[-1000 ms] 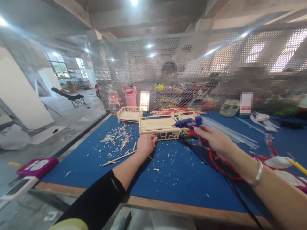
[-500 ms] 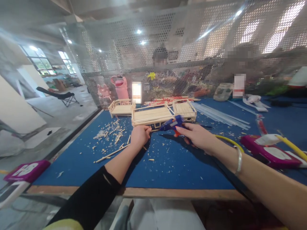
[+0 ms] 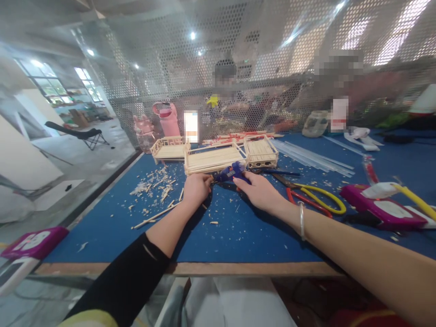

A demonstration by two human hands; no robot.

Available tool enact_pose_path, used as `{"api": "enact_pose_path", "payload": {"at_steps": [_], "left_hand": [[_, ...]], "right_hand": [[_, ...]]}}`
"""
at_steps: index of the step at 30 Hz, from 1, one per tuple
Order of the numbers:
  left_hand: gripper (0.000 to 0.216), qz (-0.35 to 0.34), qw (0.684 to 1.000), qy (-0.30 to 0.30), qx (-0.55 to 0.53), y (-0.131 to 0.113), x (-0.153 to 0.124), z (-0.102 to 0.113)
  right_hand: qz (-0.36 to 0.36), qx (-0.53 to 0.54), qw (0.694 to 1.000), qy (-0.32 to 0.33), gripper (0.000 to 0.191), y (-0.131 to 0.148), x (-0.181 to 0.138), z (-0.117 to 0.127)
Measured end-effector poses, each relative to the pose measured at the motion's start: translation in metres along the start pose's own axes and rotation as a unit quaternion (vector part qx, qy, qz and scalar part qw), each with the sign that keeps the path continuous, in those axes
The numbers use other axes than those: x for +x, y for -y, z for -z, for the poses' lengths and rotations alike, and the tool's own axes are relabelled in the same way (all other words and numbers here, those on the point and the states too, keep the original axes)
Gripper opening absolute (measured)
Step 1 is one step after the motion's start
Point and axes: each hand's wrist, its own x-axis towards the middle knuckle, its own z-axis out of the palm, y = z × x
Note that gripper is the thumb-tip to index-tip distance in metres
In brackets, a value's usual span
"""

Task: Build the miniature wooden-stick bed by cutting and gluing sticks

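My right hand point(image 3: 261, 191) grips a blue glue gun point(image 3: 231, 172), its nozzle pointing left toward my left hand point(image 3: 196, 188). That hand is closed in a pinch on a thin wooden stick, just in front of a long stick-built frame point(image 3: 213, 159) on the blue table point(image 3: 238, 231). A smaller stick frame point(image 3: 261, 152) stands to the right of the long one, and another point(image 3: 168, 149) to its left.
Wood chips and loose sticks point(image 3: 155, 186) litter the mat at left. Scissors with yellow and red handles point(image 3: 315, 197), clear glue sticks point(image 3: 311, 159) and a magenta box point(image 3: 384, 210) lie at right. Pink bottles point(image 3: 166, 119) stand by a perforated screen, people behind it.
My right hand has brought the glue gun down and left, from above the frame to the mat beside my left hand. The view has tilted downward.
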Motion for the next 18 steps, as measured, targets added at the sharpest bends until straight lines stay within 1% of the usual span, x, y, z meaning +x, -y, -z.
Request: {"api": "enact_pose_path", "payload": {"at_steps": [5, 13, 18], "left_hand": [[0.029, 0.007, 1.000, 0.000, -0.001, 0.0000, -0.0002, -0.0004], [0.030, 0.008, 1.000, 0.004, -0.005, -0.0010, -0.0006, 0.0005], [0.031, 0.008, 1.000, 0.007, -0.008, -0.0011, -0.0007, 0.0006]], "right_hand": [[0.004, -0.023, 1.000, -0.011, 0.035, -0.0004, -0.0021, -0.0019], [0.013, -0.022, 0.999, -0.030, 0.033, -0.0041, -0.0015, -0.0069], [0.014, -0.018, 0.999, -0.029, 0.034, -0.0030, -0.0048, -0.0052]]}}
